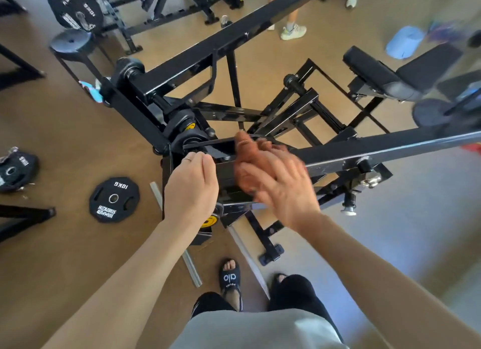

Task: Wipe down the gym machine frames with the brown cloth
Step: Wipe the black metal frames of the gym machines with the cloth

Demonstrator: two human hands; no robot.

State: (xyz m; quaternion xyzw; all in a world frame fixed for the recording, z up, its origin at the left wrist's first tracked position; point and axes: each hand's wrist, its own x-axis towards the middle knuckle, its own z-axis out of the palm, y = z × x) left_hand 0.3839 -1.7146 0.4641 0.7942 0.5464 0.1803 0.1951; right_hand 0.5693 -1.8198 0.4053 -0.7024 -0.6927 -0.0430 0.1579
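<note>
Brown cloth [246,156] sits bunched under the right hand [281,189], pressed onto the black machine frame [364,150] at its central pivot joint. Right hand blurred; fingers look spread over the cloth, exact grip can't tell. Left hand [192,187] just left of the cloth, fingers curled on the frame edge. Frame bar's long axis runs right and away from the cloth, so right hand is nearer that run. 10KG plate [114,199] on the floor, left of the frame.

Bright, even light fills the gym; the right hand [279,184] is motion-blurred, and wide-angle distortion smears edges beyond the black machine frame [182,67].
</note>
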